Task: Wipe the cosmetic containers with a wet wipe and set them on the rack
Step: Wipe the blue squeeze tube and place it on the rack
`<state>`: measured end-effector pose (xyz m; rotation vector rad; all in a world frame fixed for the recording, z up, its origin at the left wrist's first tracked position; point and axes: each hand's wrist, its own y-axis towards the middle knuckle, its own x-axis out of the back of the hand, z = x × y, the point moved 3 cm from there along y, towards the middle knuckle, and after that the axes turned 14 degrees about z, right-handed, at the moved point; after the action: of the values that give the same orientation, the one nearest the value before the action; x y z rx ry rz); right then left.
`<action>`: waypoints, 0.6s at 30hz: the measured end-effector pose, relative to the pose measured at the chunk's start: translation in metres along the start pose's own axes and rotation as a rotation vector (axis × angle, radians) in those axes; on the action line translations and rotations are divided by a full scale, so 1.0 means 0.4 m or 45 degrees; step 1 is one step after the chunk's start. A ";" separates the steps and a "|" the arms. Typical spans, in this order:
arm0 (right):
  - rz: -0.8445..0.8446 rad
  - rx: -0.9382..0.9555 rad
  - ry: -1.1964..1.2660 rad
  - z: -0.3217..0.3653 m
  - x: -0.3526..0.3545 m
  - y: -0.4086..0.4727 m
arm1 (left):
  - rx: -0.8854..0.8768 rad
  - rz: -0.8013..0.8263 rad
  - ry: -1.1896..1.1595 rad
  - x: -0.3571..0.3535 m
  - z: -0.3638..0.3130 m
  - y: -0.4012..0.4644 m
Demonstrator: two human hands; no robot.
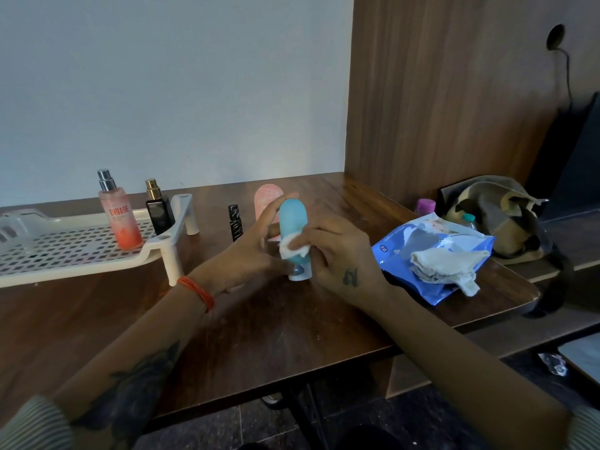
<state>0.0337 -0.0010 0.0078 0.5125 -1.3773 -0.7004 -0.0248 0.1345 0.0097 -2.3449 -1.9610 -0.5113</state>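
Note:
A blue squeeze bottle (pixel 291 219) stands cap-down on the wooden table (pixel 259 336) at the centre. My left hand (pixel 250 254) holds it from the left, thumb low near the white cap, fingers up its side. My right hand (pixel 337 254) pinches a small white wet wipe (pixel 292 248) against the bottle's front. The white perforated rack (pixel 74 251) sits at the left, with a pink spray bottle (pixel 119 219) and a dark perfume bottle (pixel 159 209) standing on it.
A pink bottle (pixel 264 199) and a slim black tube (pixel 235 222) stand behind my hands. A blue wipes pack (pixel 431 251) with used wipes (pixel 448 264) on it lies at the right, by the table's corner. A bag (pixel 500 219) sits beyond it.

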 end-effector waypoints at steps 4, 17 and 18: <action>0.078 -0.045 0.124 -0.026 0.016 -0.012 | -0.004 -0.018 0.051 -0.004 -0.003 0.002; 0.175 0.080 -0.027 0.013 0.011 -0.016 | 0.016 -0.019 0.079 -0.008 0.000 0.002; 0.208 0.097 -0.016 0.013 0.013 -0.021 | 0.017 -0.024 0.109 -0.008 0.000 0.003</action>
<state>0.0275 -0.0101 0.0062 0.4499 -1.4441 -0.5208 -0.0243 0.1311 0.0091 -2.2589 -1.9452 -0.5876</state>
